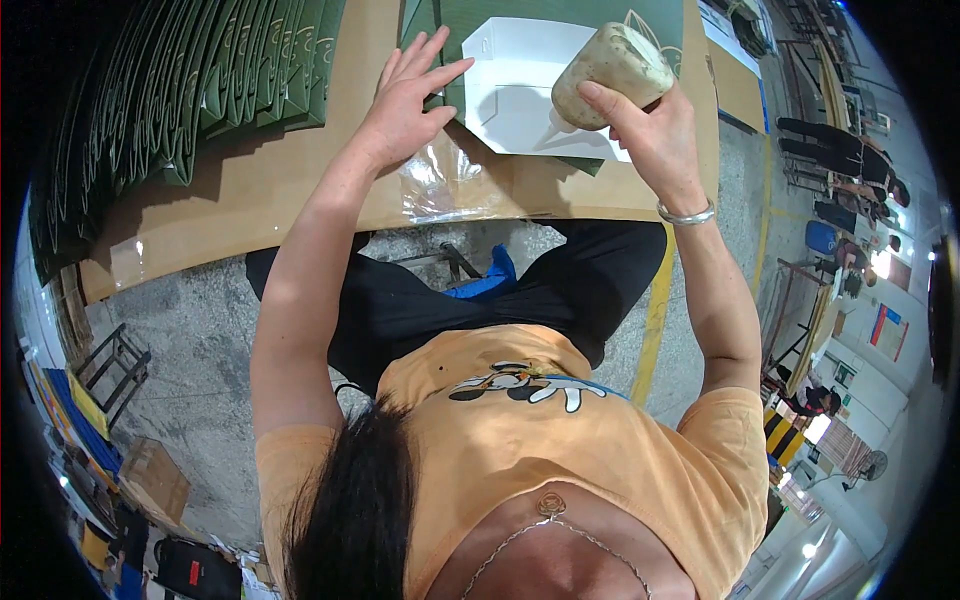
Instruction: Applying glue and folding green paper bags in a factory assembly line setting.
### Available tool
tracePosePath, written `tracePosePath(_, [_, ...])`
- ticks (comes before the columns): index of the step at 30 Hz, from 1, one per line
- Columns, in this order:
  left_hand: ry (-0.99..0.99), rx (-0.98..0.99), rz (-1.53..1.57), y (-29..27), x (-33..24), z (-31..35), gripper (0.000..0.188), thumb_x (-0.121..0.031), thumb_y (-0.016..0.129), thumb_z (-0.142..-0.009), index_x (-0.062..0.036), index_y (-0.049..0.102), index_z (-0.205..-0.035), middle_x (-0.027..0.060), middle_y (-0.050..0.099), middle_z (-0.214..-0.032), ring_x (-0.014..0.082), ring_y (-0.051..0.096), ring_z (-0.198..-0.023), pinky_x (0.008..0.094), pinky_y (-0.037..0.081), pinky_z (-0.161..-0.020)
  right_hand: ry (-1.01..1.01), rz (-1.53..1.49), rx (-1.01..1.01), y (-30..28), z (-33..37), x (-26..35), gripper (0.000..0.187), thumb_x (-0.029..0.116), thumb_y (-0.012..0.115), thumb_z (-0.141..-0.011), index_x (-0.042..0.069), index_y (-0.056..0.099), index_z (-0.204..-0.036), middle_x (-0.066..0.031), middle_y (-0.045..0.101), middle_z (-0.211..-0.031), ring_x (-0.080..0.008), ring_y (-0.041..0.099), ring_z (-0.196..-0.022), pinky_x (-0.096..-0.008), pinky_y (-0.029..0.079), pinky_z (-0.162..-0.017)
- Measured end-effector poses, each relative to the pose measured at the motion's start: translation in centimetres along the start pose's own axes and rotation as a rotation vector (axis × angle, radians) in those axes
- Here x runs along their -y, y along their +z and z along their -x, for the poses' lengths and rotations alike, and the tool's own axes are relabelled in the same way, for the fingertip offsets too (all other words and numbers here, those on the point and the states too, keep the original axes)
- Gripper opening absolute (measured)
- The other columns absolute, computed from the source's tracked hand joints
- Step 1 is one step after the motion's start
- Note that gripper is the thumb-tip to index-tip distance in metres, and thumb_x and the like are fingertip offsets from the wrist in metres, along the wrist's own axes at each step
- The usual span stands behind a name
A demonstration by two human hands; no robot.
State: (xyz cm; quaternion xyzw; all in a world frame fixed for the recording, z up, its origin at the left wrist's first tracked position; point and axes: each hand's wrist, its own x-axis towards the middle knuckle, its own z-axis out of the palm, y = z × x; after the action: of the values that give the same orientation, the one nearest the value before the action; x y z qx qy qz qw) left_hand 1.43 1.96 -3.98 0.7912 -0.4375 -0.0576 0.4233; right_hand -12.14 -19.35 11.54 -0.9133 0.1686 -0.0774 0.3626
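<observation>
My left hand (408, 100) rests with fingers stretched and spread on green card (425, 25) at the left end of a white panel (505, 120) with cut corners. My right hand (650, 135) grips a worn, stained off-white rounded block (615, 75), with thin cord loops at its far end. I cannot make out exactly what kind of thing the block is. It is over the right part of the white panel, and whether it touches the panel is hard to tell. Under the panel lies more green card, showing along its edges.
Many folded green paper bags (270, 70) stand in a row at the left of the cardboard-covered table (330, 190). Clear tape (440, 185) shines near the front edge. A brown carton (155, 480) sits on the floor at left. Other people (845, 155) are far off at right.
</observation>
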Motion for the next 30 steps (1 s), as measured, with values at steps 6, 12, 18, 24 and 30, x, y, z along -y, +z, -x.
tracePosePath(6, [-0.015, -0.003, 0.014, -0.2, -0.1, 0.1, 0.062, -0.01, 0.06, -0.08, -0.0282, 0.052, -0.139, 0.0067, 0.022, -0.16, 0.028, 0.014, -0.148, 0.046, 0.007, -0.122, 0.026, -0.016, -0.01, -1.7, 0.5, -1.4, 0.065, 0.044, 0.078, -0.079, -0.002, 0.057, -0.12, -0.0156, 0.069, -0.106, -0.0254, 0.069, -0.098, -0.0354, 0.058, -0.081])
tracePosePath(12, [-0.003, -0.005, 0.0, -0.1, 0.0, 0.0, 0.061, -0.011, 0.061, -0.081, -0.0277, 0.053, -0.139, 0.0053, 0.022, -0.16, 0.0283, 0.015, -0.148, 0.0443, 0.012, -0.122, 0.063, -0.012, -0.041, -3.4, 1.2, -1.8, 0.062, 0.041, 0.079, -0.079, -0.002, 0.059, -0.119, -0.0152, 0.069, -0.107, -0.0246, 0.069, -0.099, -0.0343, 0.058, -0.082])
tracePosePath(18, [-0.001, -0.002, 0.015, -0.2, 0.0, -0.1, 0.061, -0.01, 0.06, -0.079, -0.0269, 0.054, -0.138, 0.0071, 0.023, -0.159, 0.0293, 0.016, -0.148, 0.0457, 0.008, -0.122, 0.093, 0.029, -0.132, -5.0, 2.0, -3.0, 0.063, 0.042, 0.079, -0.079, -0.002, 0.059, -0.12, -0.0154, 0.07, -0.106, -0.0235, 0.069, -0.097, -0.0328, 0.058, -0.08])
tracePosePath(24, [-0.016, 0.015, 0.006, -0.3, -0.2, -0.1, 0.06, -0.012, 0.06, -0.082, -0.0263, 0.053, -0.139, 0.0061, 0.023, -0.16, 0.0272, 0.015, -0.149, 0.0462, 0.007, -0.122, 0.052, 0.019, -0.28, -6.2, 2.8, -3.6, 0.039, 0.033, 0.077, -0.082, -0.001, 0.065, -0.097, -0.0021, 0.064, -0.07, -0.0056, 0.057, -0.055, -0.0197, 0.044, -0.048])
tracePosePath(30, [-0.04, 0.031, 0.006, -0.4, -0.4, -0.1, 0.061, -0.011, 0.059, -0.08, -0.0271, 0.053, -0.138, 0.0055, 0.021, -0.16, 0.0251, 0.013, -0.149, 0.0446, 0.005, -0.123, 0.13, 0.022, -0.235, -8.1, 3.4, -4.2, 0.058, 0.04, 0.079, -0.08, -0.002, 0.061, -0.116, -0.0117, 0.071, -0.094, -0.0135, 0.068, -0.073, -0.0241, 0.055, -0.06])
